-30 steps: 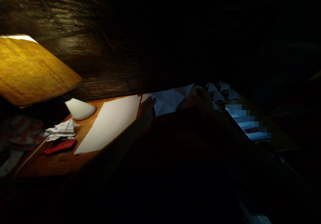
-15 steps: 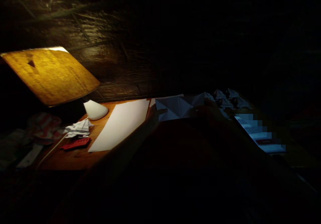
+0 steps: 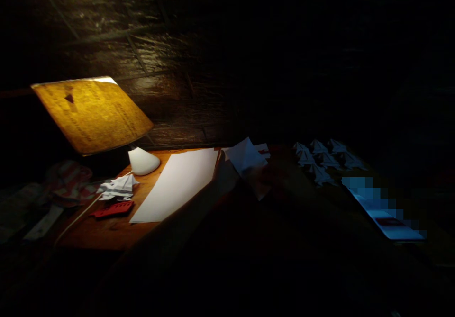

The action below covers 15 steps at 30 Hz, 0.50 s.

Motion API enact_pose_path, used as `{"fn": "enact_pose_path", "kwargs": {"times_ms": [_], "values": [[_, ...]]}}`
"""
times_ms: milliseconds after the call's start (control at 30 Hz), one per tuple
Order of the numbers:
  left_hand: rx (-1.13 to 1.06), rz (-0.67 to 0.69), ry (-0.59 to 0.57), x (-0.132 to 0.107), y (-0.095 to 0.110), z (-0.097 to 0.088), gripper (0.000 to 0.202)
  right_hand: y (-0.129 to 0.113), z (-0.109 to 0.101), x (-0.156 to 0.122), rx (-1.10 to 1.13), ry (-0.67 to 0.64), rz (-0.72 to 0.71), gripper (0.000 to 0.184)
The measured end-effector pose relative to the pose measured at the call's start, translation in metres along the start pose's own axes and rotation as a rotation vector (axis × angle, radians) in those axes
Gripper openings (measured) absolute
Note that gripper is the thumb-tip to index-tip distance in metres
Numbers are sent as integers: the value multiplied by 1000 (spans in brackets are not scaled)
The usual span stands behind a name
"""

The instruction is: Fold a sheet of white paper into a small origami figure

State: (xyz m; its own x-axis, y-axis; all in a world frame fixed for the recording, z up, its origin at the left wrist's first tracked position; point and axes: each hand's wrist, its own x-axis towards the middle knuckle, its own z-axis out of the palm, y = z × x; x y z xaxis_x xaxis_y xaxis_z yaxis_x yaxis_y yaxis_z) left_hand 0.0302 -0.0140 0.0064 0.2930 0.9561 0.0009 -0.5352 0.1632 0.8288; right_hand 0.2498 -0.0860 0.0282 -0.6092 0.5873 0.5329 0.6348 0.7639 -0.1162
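A creased, folded sheet of paper [image 3: 246, 158] is held up near the middle, one corner pointing upward and another hanging down. My left hand [image 3: 227, 176] grips its left side. Deep shadow covers my right hand [image 3: 276, 177], which closes on the paper's right edge; its separate fingers are hard to make out. Several folded paper figures [image 3: 327, 159] lie in rows to the right of my hands. Left of them, a stack of plain white paper [image 3: 179, 182] rests on the wooden table [image 3: 106, 234].
A lit lamp [image 3: 94, 115] with a white base [image 3: 142, 161] stands at the left. Near it are crumpled striped paper [image 3: 119, 187], a red object [image 3: 113, 209], a cord and a cloth [image 3: 69, 182]. A glowing phone-like screen [image 3: 391, 222] lies at the right. A dark wall rises behind.
The folded paper, earlier spread as a wide rectangle between both hands, is now turned with its corners up and down. The view has shifted, so the surroundings sit further right and lower.
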Motion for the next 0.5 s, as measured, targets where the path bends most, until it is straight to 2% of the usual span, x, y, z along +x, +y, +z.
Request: {"fn": "enact_pose_path", "kwargs": {"times_ms": [33, 100, 167, 200, 233, 267, 333, 400, 433, 500], "values": [[-9, -17, -43, -1, -1, 1, 67, -4, -2, 4, -59, -59, 3, 34], [24, -15, -36, 0, -6, 0, 60, -7, -7, 13, -67, -171, 13, 36], [126, 28, 23, 2, -14, -5, 46, -2, -9, 24, 98, -243, -21, 35], [174, 60, 29, 4, -18, -8, 46, 4, -9, 30, 238, -239, -27, 35], [181, 73, 23, 6, -22, -11, 44, 10, -7, 36, 405, -191, -5, 35], [177, 75, 3, 8, -24, -15, 45, 17, -4, 41, 578, -71, 66, 36], [173, 98, -8, 10, -25, -19, 50, 31, 9, 46, 849, 263, 333, 44], [176, 118, 11, 11, -24, -20, 53, 41, 26, 45, 923, 573, 614, 40], [181, 122, 21, 10, -22, -20, 53, 45, 35, 42, 912, 603, 697, 37], [201, 116, 14, 8, -20, -19, 51, 48, 50, 35, 932, 515, 722, 38]]}}
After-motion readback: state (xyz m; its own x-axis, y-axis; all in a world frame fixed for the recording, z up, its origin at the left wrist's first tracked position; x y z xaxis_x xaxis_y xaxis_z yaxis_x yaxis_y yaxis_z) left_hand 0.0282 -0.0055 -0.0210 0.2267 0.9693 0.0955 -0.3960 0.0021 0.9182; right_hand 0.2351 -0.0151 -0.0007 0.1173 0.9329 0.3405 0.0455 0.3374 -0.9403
